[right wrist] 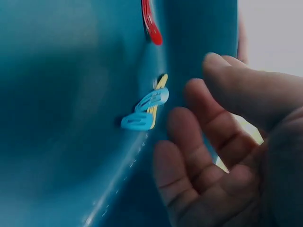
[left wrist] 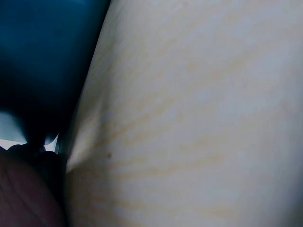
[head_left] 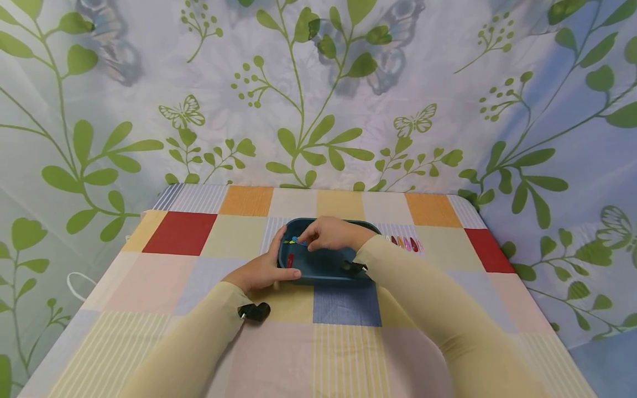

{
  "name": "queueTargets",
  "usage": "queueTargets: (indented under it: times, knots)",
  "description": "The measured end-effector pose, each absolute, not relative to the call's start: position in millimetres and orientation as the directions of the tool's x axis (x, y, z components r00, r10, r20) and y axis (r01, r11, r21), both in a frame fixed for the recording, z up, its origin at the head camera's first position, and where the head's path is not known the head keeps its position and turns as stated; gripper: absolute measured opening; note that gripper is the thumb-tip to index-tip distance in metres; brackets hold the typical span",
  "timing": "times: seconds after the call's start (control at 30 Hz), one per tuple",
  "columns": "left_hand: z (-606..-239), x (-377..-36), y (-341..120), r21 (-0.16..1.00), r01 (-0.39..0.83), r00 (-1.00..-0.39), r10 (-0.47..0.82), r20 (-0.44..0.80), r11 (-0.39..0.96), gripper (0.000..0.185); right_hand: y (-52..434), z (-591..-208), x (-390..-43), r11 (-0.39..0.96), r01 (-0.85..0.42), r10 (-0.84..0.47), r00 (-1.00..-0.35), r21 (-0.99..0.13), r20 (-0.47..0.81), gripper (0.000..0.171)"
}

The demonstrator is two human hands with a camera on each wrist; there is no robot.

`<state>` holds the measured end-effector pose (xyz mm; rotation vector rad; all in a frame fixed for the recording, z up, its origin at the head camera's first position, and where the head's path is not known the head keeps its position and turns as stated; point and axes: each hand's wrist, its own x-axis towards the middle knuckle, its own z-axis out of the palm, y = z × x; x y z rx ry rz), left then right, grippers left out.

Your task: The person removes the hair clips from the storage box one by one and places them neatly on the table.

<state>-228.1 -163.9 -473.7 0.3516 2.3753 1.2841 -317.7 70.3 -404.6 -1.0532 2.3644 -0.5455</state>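
A teal tray (head_left: 328, 268) sits mid-table. My left hand (head_left: 271, 265) grips its near left corner, thumb along the front rim and fingers up the left wall. My right hand (head_left: 304, 239) hovers inside the tray, its fingers (right wrist: 182, 127) relaxed and holding nothing, just right of a blue hair clip (right wrist: 144, 111) that lies on a yellow clip (right wrist: 161, 82). A red clip (right wrist: 151, 23) lies nearby on the tray floor. The left wrist view shows only a blurred pale surface and a bit of the tray (left wrist: 42, 47).
A row of several coloured hair clips (head_left: 405, 243) lies on the chequered tablecloth (head_left: 199, 237) just right of the tray. A leaf-patterned curtain (head_left: 318, 94) hangs behind the table's far edge.
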Motion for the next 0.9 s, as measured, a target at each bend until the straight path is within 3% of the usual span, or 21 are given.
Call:
queueTargets:
  times: [0.2,0.53,0.9]
  knots:
    - [-474.9,-229.7,-164.5,0.840,0.031,-0.880,0.413,-0.234,0.542,0.126,53.6,-413.7,-320.7,0.574,-0.642,-0.817,-0.489,-0.508,-0.305,0.034]
    - [-475.7,-230.1,-164.0,0.838,0.050,-0.880,0.421,-0.221,0.543,0.128,37.9,-428.8,-326.7,0.545,-0.689,-0.836,-0.403,-0.477,-0.373,0.037]
    - [-475.5,-231.1,-166.3,0.843,0.043,-0.881,0.418,-0.220,0.536,0.128,41.4,-436.4,-330.9,0.562,-0.706,-0.823,-0.421,-0.432,-0.382,0.039]
